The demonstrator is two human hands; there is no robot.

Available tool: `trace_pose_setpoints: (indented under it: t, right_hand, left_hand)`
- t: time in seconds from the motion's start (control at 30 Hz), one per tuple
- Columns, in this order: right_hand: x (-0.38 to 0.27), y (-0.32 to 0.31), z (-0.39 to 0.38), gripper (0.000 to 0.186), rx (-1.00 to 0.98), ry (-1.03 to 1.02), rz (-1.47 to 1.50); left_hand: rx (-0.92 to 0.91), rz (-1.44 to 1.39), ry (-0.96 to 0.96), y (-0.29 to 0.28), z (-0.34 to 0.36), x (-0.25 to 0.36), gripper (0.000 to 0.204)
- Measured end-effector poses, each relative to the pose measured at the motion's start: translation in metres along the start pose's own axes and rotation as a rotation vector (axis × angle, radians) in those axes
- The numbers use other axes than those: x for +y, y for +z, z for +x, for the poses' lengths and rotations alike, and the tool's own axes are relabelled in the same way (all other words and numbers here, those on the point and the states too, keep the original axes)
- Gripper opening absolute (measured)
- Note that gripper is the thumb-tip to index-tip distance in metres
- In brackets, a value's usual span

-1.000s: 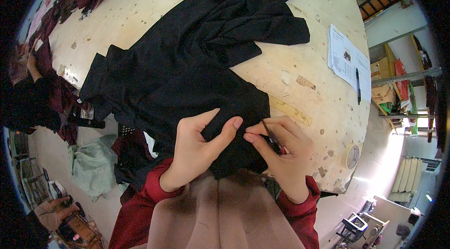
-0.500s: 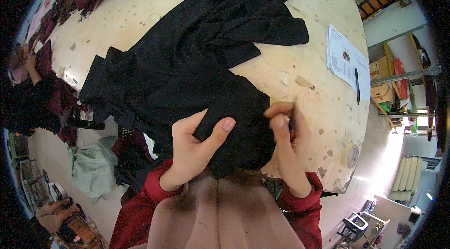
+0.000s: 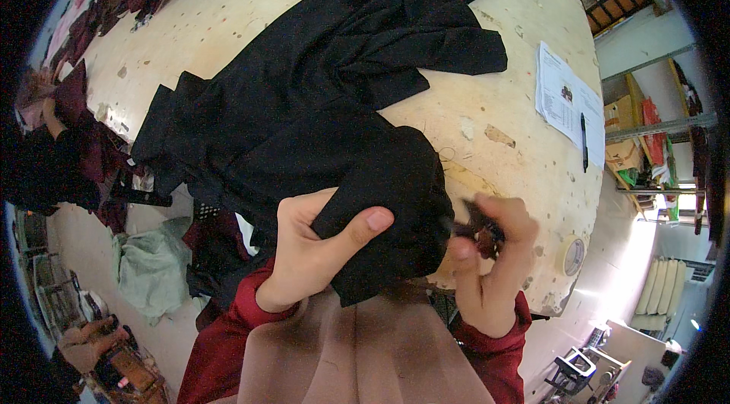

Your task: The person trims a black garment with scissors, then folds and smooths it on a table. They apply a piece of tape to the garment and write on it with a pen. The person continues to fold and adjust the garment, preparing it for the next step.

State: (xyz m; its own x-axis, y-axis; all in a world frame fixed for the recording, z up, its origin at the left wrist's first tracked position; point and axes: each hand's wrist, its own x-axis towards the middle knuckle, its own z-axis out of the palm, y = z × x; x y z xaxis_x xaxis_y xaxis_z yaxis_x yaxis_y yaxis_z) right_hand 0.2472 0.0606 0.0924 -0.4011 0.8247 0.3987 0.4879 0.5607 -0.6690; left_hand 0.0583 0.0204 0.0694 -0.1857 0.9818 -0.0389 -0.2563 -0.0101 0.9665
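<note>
your left hand (image 3: pixel 315 252) grips the black folded cloth (image 3: pixel 395 168); hold it taut, clear of the small dark tool (image 3: pixel 484 231) your right hand (image 3: pixel 498 263) clasps.

R hand (image 3: pixel 498 275) further R vs b4

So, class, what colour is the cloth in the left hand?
The cloth is plain black, best seen in the head view.
</note>
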Motion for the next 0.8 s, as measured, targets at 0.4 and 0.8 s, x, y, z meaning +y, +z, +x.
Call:
trace_pose_setpoints:
  t: [0.4, 0.8]
  right_hand:
    - [-0.016, -0.006, -0.005, 0.041, 0.052, -0.149, -0.309]
    - [-0.021, -0.008, -0.002, 0.038, 0.014, -0.080, -0.302]
  left_hand:
    - [-0.017, 0.085, 0.024, 0.001, 0.001, 0.005, 0.016]
    - [-0.033, 0.102, 0.040, 0.003, 0.001, 0.008, 0.016]
